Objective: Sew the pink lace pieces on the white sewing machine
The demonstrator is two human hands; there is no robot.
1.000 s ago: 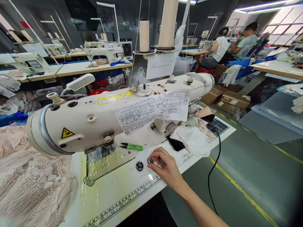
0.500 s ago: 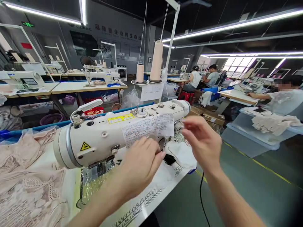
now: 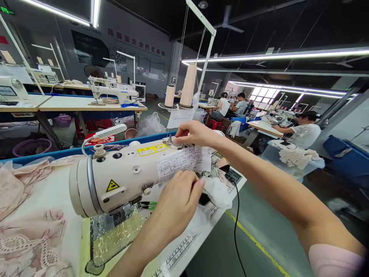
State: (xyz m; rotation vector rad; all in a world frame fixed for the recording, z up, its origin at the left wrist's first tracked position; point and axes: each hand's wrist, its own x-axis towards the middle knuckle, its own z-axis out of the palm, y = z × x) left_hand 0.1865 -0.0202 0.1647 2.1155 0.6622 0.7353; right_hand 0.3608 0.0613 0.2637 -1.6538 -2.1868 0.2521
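Observation:
A cream sewing machine (image 3: 123, 173) lies across the worktable, with a handwritten sheet of paper (image 3: 173, 163) stuck to its front. My right hand (image 3: 194, 134) reaches over the machine's top, its fingertips pinched at the bobbin winder (image 3: 174, 143). What the fingertips hold is too small to make out. My left hand (image 3: 180, 204) is closed in front of the sheet, thumb against curled fingers; anything in its grasp is hidden. White fabric (image 3: 216, 192) lies just beyond that hand. Two peach thread cones, a small one (image 3: 170, 96) and a tall one (image 3: 188, 86), stand behind the machine.
Pink lace garments (image 3: 31, 231) are heaped on the left of the table. A ruler scale (image 3: 178, 254) runs along its front edge. A black cable (image 3: 236, 231) hangs at the right. Several people sit at other machines; a plastic bin (image 3: 305, 165) holds pale cloth.
My right hand has moved left from the machine's right end onto the bobbin winder on top. My left hand stays closed in front of the sheet. The view has shifted right.

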